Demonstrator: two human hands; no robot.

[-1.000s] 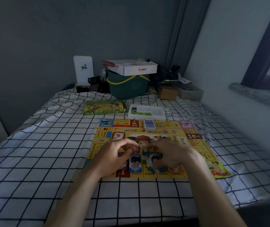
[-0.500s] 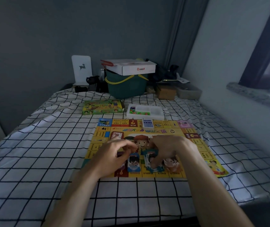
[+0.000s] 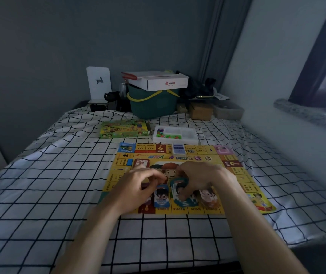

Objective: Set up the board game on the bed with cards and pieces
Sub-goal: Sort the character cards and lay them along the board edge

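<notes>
Over the last second, the two hands have barely shifted above the near edge of the game board point(image 3: 237, 175). The left hand point(image 3: 138, 186) has closed its fingertips more tightly over the top of the blue card stack point(image 3: 161, 196). The right hand point(image 3: 199, 178) has curled further over the teal card stack point(image 3: 185, 201), with more of the orange card point(image 3: 208, 197) showing to its right.

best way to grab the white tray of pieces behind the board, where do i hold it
Take the white tray by its two short end walls, reaching from above. It lies flat on the bed, open side up, with small pieces loose in its left compartments, so keep it level. The green box lies left of it, apart.
</notes>
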